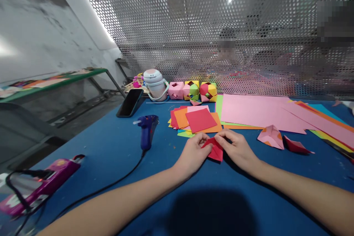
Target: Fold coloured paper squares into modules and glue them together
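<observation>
A small red piece of folded paper [217, 152] is held just above the blue table [110, 166]. My left hand [194, 151] pinches its left side, the thumb lying across it. At its upper right edge, the fingers of my right hand [235, 150] are closed on the same paper. Right behind my hands lies a loose stack of coloured paper squares [201, 120], a red one on top. Two folded pieces rest to the right of my hands: a pink one with orange spots [271, 137] and a dark red one [297, 145].
Left of my hands lies a blue glue gun [146, 132], its cord running to a purple power strip [44, 186]. Behind are a phone [129, 102], a lidded bottle [156, 85] and several folded paper balls [191, 90]. Large coloured sheets [257, 110] spread at right, before a perforated metal panel [188, 25].
</observation>
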### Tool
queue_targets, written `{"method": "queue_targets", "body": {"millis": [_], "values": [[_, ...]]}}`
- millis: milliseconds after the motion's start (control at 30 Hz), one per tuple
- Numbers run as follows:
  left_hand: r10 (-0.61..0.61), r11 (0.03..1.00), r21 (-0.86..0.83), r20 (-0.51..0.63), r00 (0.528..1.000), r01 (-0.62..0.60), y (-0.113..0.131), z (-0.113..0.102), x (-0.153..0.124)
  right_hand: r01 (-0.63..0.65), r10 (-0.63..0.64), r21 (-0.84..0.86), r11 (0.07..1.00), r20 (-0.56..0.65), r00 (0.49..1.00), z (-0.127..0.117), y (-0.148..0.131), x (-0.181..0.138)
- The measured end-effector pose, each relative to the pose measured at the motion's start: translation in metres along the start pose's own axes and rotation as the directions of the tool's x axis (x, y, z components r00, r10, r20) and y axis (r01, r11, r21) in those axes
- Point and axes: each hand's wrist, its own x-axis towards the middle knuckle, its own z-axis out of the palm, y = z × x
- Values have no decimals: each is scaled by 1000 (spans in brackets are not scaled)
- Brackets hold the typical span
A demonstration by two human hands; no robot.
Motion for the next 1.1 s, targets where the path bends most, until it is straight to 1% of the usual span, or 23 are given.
{"method": "queue_targets", "body": {"millis": [100,167,233,333,500,567,700,767,833,900,967,1100], "values": [[-1,998,-67,-53,999,-3,-1,0,1,-16,17,-36,999,19,1000,2,1,-1],[2,997,-73,-66,998,-7,-2,-1,1,12,-11,-96,995,19,1000,4,3,-2],[13,999,-48,-50,999,-15,-1,-1,0,53,-52,-141,989,10,999,6,5,-3],[28,1000,2,-23,999,-28,1,-1,-2,85,-85,-154,984,8,996,7,5,-4],[23,1000,15,-67,997,-22,4,0,-4,93,-85,-167,982,54,995,6,5,-4],[27,999,24,-58,998,-26,3,0,-4,98,-88,-197,976,56,995,7,6,-5],[63,994,84,-5,998,-63,2,1,-4,180,-166,-246,952,75,983,7,8,-6],[72,992,100,-9,997,-70,2,0,-5,202,-189,-242,949,79,979,7,7,-6],[60,995,81,-43,997,-56,3,0,-5,179,-169,-221,959,66,983,6,6,-6],[46,998,41,-92,995,-42,2,0,-3,129,-122,-208,970,48,991,6,4,-5],[31,1000,6,-123,992,-31,2,0,-2,96,-89,-219,971,38,995,6,4,-5],[23,1000,-6,-120,993,-24,0,1,-1,106,-100,-249,963,38,994,6,6,-5]]}}
